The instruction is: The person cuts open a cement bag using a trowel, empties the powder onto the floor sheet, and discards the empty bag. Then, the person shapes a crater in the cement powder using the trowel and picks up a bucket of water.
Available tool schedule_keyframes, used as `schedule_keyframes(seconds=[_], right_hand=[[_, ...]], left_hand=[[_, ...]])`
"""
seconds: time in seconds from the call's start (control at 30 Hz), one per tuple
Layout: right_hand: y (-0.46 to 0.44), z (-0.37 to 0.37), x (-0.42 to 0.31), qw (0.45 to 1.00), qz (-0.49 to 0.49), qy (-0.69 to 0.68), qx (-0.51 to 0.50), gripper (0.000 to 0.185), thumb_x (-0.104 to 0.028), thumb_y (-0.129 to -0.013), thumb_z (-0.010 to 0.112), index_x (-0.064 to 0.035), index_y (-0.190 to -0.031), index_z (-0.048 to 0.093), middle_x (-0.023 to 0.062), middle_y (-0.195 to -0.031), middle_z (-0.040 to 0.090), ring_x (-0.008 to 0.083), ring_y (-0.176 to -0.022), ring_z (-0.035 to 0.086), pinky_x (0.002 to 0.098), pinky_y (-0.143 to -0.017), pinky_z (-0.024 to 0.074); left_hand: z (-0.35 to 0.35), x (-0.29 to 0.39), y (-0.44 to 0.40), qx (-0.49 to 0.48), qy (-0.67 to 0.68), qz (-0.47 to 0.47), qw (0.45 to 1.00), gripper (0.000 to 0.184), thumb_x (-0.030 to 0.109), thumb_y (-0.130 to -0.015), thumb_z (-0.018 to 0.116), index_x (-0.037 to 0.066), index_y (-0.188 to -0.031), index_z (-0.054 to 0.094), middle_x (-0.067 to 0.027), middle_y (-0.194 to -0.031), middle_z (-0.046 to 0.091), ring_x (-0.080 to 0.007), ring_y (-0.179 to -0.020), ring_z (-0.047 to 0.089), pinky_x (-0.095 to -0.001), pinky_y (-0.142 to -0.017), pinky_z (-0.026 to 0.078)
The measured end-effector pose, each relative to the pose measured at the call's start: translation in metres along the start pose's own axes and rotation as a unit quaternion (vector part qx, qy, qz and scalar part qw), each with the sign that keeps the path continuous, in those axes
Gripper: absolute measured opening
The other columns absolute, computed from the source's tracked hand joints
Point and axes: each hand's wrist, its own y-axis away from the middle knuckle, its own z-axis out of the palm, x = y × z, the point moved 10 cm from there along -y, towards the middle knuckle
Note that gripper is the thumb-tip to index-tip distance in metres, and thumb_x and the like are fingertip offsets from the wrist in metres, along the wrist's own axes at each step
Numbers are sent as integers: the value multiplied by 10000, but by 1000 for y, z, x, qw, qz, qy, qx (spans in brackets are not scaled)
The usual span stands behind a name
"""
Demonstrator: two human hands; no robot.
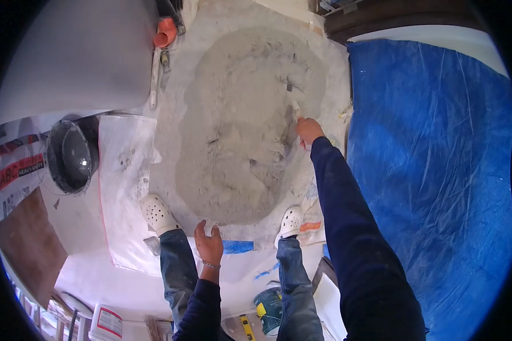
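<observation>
A broad patch of wet grey mortar (239,113) spreads over a pale sheet on the floor, with ridges and small hollows in its surface. At its right side my right hand (309,132) is closed around a trowel (296,109); a pale end of the tool shows past my fingers, and its blade blends with the grey mix. My left hand (209,245) hovers near the patch's lower edge, fingers apart and nothing in them. Below the mortar, white clogs (159,213) are on my feet, one on each side of that hand.
At left stand a black bucket (71,157) and a printed bag (20,170). A blue tarp (432,170) covers the right side. An orange pipe fitting (165,32) lies at upper left. Behind my feet are a green tub (269,311), a yellow level (247,328) and a white bucket (106,323).
</observation>
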Motion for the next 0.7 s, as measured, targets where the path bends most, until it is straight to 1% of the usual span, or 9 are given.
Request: schedule_keyframes(seconds=[0.07, 0.1, 0.17, 0.2, 0.23, 0.3, 0.33, 0.43, 0.7], right_hand=[[21, 7, 16, 943, 162, -278, -88, 196, -171, -917, 433, 3, -953, 516, 176, -674, 594, 258, -552, 623, 405, -445, 501], [28, 0, 12, 942, 164, -278, -89, 196, -171, -917, 433, 3, -953, 516, 176, -674, 594, 258, -552, 623, 405, -445, 501], [32, -20, -7, 994, 20, -68, -81, 239, -209, -881, 462, 4, -870, 569, 189, -612, 589, 297, -553, 626, 414, -471, 500], [-17, 58, 84, 926, 137, -343, -75, 256, -279, -907, 478, -31, -897, 541, 149, -609, 556, 254, -508, 569, 396, -416, 452], [-4, 45, 68, 926, 139, -341, -79, 256, -279, -907, 478, -31, -897, 541, 149, -609, 556, 254, -508, 569, 396, -416, 452], [62, 20, 40, 745, 405, -519, -113, 286, -357, -930, 454, -74, -902, 485, 97, -652, 510, 203, -494, 497, 348, -405, 417], [63, 17, 33, 769, 359, -509, -143, 276, -370, -941, 424, -96, -910, 435, 70, -709, 490, 179, -497, 468, 324, -414, 406], [76, 18, 29, 770, 331, -510, -193, 294, -386, -942, 408, -96, -905, 435, 75, -707, 485, 179, -491, 451, 319, -410, 395], [111, 26, 12, 751, 366, -518, -185, 368, -446, -972, 355, -103, -887, 453, 35, -707, 474, 154, -485, 433, 315, -437, 406]], left_hand=[[-1, 0, 0, -4, -6, -4, 1000, 398, 178, -803, 631, -19, -1140, 550, -220, -1152, 561, -383, -1088, 515, -426, -948, 408], [-2, 1, 0, -5, -9, -8, 1000, 398, 179, -805, 628, -20, -1141, 550, -221, -1157, 559, -384, -1093, 512, -425, -949, 407], [-3, 2, 1, -7, -13, -9, 1000, 399, 178, -803, 628, -21, -1140, 551, -222, -1160, 559, -385, -1098, 511, -424, -951, 407], [-3, 3, 1, -7, -15, -9, 1000, 400, 176, -802, 629, -23, -1140, 551, -223, -1162, 559, -386, -1102, 509, -423, -954, 406], [-3, 0, 1, -9, -16, -14, 1000, 400, 176, -802, 629, -23, -1140, 551, -223, -1162, 559, -386, -1102, 509, -423, -954, 406], [-3, -1, 0, -4, 7, -17, 1000, 399, 172, -800, 630, -23, -1140, 553, -224, -1165, 559, -386, -1110, 506, -422, -960, 403], [-4, 1, 0, -5, 8, -20, 1000, 399, 172, -800, 630, -23, -1140, 553, -224, -1165, 559, -386, -1110, 506, -422, -960, 403], [-11, 10, 1, -3, 17, -15, 1000, 401, 169, -799, 632, -22, -1143, 554, -224, -1167, 559, -384, -1112, 507, -425, -964, 400], [-17, 23, 1, 2, 17, 11, 1000, 410, 169, -797, 631, -20, -1152, 548, -220, -1168, 558, -376, -1123, 494, -426, -976, 388]])
